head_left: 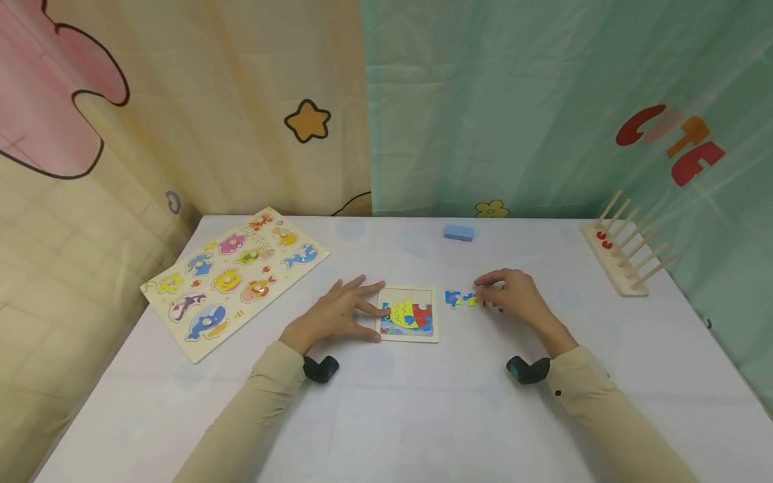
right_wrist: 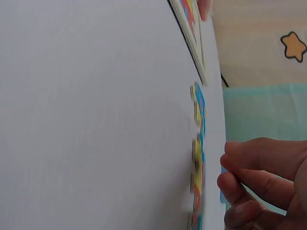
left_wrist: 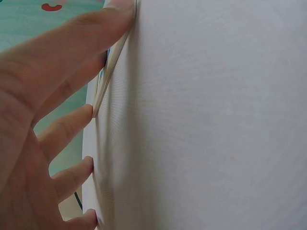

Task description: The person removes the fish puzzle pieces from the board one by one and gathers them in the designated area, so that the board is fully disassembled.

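A small square jigsaw tray (head_left: 436, 315) lies on the table with a partly filled yellow, red and blue picture; its upper area is bare wood. My left hand (head_left: 338, 314) rests at its left side, fingers spread, thumb at the lower edge and a fingertip over the picture. In the left wrist view the thumb touches the tray's edge (left_wrist: 112, 62). To the right of the tray, loose jigsaw pieces (head_left: 452, 298) lie in a row. My right hand (head_left: 518, 295) hovers over the row's right end, fingers bent; in the right wrist view its fingertips are apart from the pieces (right_wrist: 197, 172).
At the left lies a large peg puzzle board (head_left: 241, 268) with sea animals. A blue block (head_left: 459, 233) sits near the table's back edge. On the right stands a wooden peg rack (head_left: 625, 265) with upright sticks and red beads. Curtains hang behind the table.
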Motion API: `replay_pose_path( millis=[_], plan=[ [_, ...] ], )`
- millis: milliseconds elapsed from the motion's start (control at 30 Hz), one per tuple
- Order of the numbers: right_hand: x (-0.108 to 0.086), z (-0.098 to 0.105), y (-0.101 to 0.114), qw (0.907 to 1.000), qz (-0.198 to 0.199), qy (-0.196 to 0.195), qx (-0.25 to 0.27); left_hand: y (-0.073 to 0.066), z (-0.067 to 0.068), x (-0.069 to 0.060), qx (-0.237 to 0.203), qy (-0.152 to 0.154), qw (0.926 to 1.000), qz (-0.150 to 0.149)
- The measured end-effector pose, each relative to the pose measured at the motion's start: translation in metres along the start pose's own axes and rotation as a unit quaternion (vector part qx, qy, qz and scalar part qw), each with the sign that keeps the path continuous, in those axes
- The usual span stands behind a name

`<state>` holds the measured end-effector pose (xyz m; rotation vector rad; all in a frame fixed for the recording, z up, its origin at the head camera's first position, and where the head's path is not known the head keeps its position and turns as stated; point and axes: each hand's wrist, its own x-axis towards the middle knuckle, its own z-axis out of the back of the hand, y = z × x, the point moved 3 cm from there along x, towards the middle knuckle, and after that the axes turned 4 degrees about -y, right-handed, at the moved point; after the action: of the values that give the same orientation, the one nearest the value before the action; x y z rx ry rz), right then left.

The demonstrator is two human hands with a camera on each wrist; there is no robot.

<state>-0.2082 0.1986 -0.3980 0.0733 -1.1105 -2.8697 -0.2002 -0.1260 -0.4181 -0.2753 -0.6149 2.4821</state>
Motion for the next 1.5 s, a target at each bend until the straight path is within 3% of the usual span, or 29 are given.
replay_pose_path(
  millis=[367,600,933,1167,1300,1500],
  plan=[
    [0.007,-0.063,0.063,0.9946,0.068,0.078,0.002,0.0,-0.002,0.001,-0.001,-0.001,1.0,0.0],
    [0.006,-0.087,0.086,0.9893,0.091,0.113,-0.008,0.0,-0.002,0.001,-0.004,-0.006,1.0,-0.005],
    [0.008,-0.095,0.093,0.9895,0.077,0.106,-0.061,-0.002,0.005,0.002,0.014,0.017,0.9997,-0.01],
    [0.009,-0.096,0.097,0.9889,0.062,0.113,-0.075,0.003,0.01,0.002,0.044,-0.02,0.9988,0.003],
    [0.009,-0.096,0.097,0.9891,0.058,0.111,-0.077,0.004,0.007,0.003,0.07,-0.017,0.9974,0.01],
    [0.01,-0.095,0.096,0.9898,0.051,0.11,-0.075,0.001,0.005,0.004,0.073,-0.016,0.9971,0.015]
  ],
)
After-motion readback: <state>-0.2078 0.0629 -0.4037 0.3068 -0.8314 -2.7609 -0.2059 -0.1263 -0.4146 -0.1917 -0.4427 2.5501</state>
